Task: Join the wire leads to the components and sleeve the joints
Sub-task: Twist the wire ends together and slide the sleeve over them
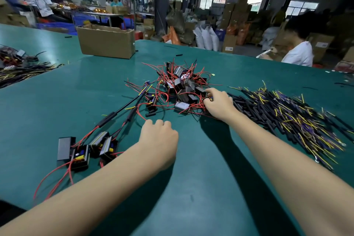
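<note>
Head view – right hand [218, 102] fingers curled at component pile [183, 84] edge, left hand [159, 138] fisted on bare table [210, 159]

Green counter [201, 188]. Right hand [218, 104] reaches into central pile of black components [183, 86] with red leads, fingers curled at pile's near edge. Left hand [159, 140] rests knuckles-up, fingers curled under, contents unclear. Sleeved wire heap [287, 117] at right; finished units [86, 149] lower left; cardboard box [107, 42] behind.

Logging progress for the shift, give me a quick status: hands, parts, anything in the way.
Right hand reaching into the component pile, grip unclear. Left hand curled, empty, on the green table. Sleeved wire leads heaped right. Nothing blocking.
</note>
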